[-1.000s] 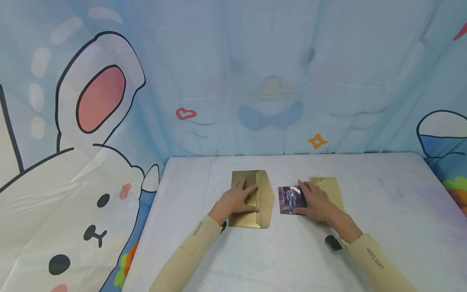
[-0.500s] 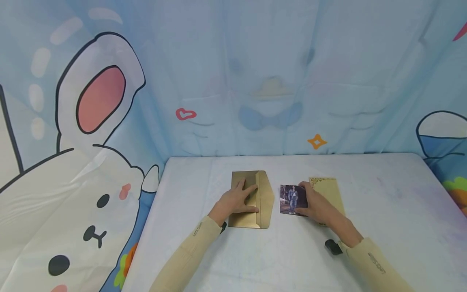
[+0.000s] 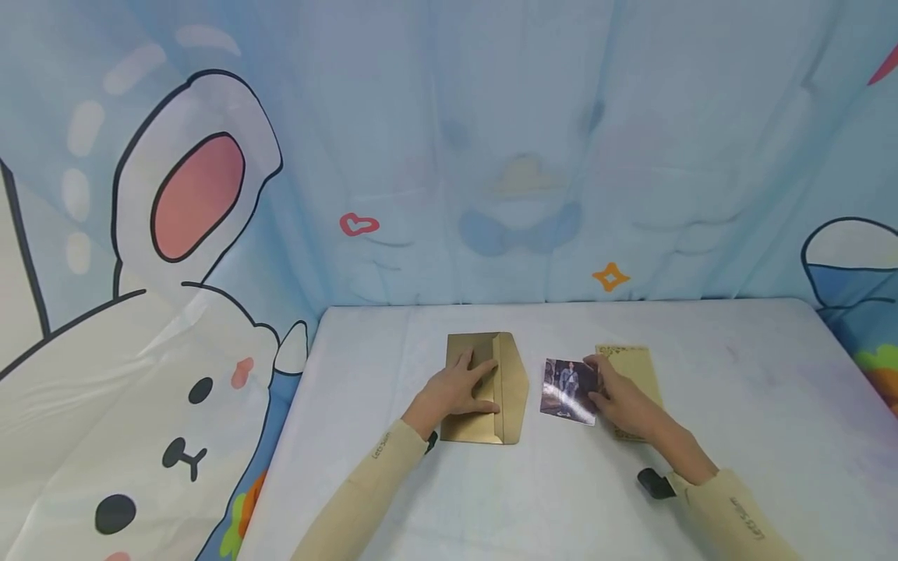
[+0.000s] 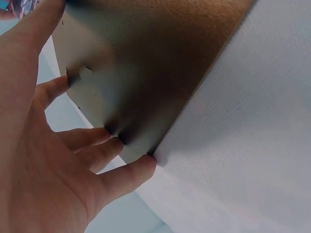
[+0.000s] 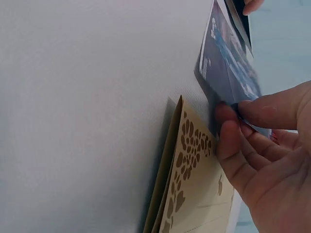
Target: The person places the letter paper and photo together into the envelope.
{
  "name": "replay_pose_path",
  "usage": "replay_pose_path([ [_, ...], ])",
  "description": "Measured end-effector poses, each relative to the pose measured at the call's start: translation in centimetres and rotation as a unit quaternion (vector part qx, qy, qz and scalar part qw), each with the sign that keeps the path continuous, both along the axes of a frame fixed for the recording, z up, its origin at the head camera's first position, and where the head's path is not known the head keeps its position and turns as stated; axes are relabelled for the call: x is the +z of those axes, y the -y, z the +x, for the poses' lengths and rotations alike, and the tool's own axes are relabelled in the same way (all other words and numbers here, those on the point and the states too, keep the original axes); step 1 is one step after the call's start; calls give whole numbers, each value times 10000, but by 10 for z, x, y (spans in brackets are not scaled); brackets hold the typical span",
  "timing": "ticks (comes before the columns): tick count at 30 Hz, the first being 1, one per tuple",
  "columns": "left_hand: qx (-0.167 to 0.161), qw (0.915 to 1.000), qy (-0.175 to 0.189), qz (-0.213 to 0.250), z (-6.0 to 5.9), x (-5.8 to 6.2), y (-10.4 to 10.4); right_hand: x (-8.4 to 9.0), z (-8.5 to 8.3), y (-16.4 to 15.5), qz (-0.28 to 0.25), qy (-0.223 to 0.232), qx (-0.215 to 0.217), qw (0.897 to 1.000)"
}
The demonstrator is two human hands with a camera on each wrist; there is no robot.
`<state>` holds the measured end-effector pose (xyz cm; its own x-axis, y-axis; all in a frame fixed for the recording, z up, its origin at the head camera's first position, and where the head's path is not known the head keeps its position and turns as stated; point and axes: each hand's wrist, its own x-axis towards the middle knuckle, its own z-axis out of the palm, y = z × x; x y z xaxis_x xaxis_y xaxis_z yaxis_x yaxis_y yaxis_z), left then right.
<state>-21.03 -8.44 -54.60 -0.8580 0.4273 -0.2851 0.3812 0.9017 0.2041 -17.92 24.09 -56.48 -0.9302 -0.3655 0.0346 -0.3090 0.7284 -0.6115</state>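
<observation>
A gold envelope (image 3: 477, 427) lies on the table with its flap (image 3: 514, 389) opened out to the right. My left hand (image 3: 449, 393) rests on it, fingers spread and fingertips pressing on its surface, as the left wrist view also shows. To the right, a glossy photo (image 3: 564, 389) of a standing person is pinched at its right edge between the thumb and fingers of my right hand (image 3: 624, 401). In the right wrist view the photo (image 5: 226, 58) is tilted. A folded beige card (image 5: 194, 179) with a cut-out floral pattern lies beneath that hand, partly hidden by it in the head view.
The table (image 3: 393, 499) has a white cloth. Behind it hangs a light blue curtain (image 3: 526, 117) with cartoon prints, and a large printed rabbit (image 3: 203, 428) fills the left side. A black wrist camera (image 3: 655, 484) sits under the right forearm.
My right hand has moved slightly to the right and taken the photo with it, its grip now a pinch at the edge. The left hand stays on the envelope.
</observation>
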Motion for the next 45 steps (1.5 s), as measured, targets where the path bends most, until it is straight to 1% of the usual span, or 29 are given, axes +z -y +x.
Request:
replay_pose_path([
  [3, -2, 10000, 8, 29, 0, 1, 0, -1, 0, -2, -104, 104, -4, 9999],
  [8, -25, 10000, -25, 42, 2, 1, 1, -3, 2, -2, -304, 246, -226, 9990],
  [12, -40, 10000, -54, 10, 3, 0, 2, 0, 2, 0, -408, 320, -336, 9981],
  [18, -36, 9999, -101, -46, 1, -2, 1, 7, -2, 5, -554, 411, -431, 9967],
  [26, -53, 9999, -155, -39, -1, -2, 1, 10, -6, 11, -687, 577, -456, 9949],
  [34, -19, 10000, -45, -26, -1, -2, 1, 9, -9, 16, -664, 581, -445, 9951],
  [40, -10, 10000, -80, -43, -1, -2, 0, 10, -11, 24, -729, 711, -386, 9940],
  [45, 32, 10000, -4, 3, 0, -1, 0, 11, -12, 32, -824, 802, -351, 9927],
])
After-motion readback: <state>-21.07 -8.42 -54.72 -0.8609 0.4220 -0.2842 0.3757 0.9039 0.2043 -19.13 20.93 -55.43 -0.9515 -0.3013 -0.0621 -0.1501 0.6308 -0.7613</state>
